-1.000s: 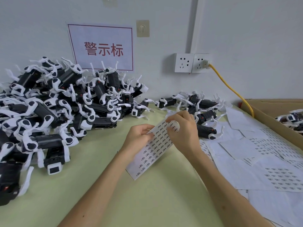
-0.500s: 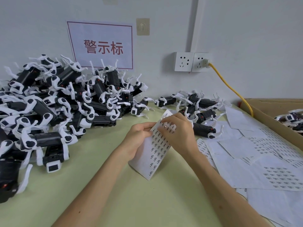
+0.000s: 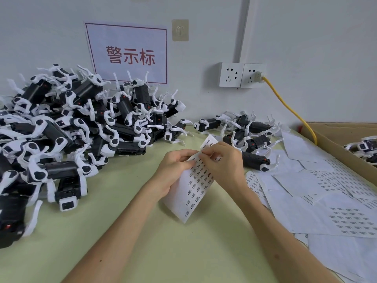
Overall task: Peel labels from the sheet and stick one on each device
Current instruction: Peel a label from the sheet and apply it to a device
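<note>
A person's two bare forearms reach in over a pale green tabletop [image 3: 142, 248]. Between the hands, held tilted above the table near its middle, is a narrow white paper sheet printed with rows of small black labels [image 3: 193, 193].

The left hand [image 3: 175, 170] grips the sheet's left edge, with the fingers curled behind the paper and the thumb lying on its printed face. The right hand [image 3: 222, 160] is at the sheet's upper part, its thumb and forefinger drawn together in a pinch on the paper and the other fingers loosely bent. Whether a label has lifted free under that pinch is too small to tell.

To the left, a large heap of black-bodied devices with white plastic legs and heads [image 3: 81, 127] is piled against the pale wall. A smaller cluster of the same black and white devices [image 3: 251, 137] lies just beyond the right hand, near the wall.

Loose white label sheets [image 3: 326, 201] are spread overlapping across the right side of the table. Past them stands an open brown cardboard box [image 3: 336, 148] with another device [image 3: 365, 147] inside.

On the wall hangs a white sign with a red border and red Chinese characters [image 3: 130, 54]. To its right are two white wall sockets [image 3: 241, 75]. A yellow cable [image 3: 285, 103] is plugged into the right-hand one and runs down towards the box.
</note>
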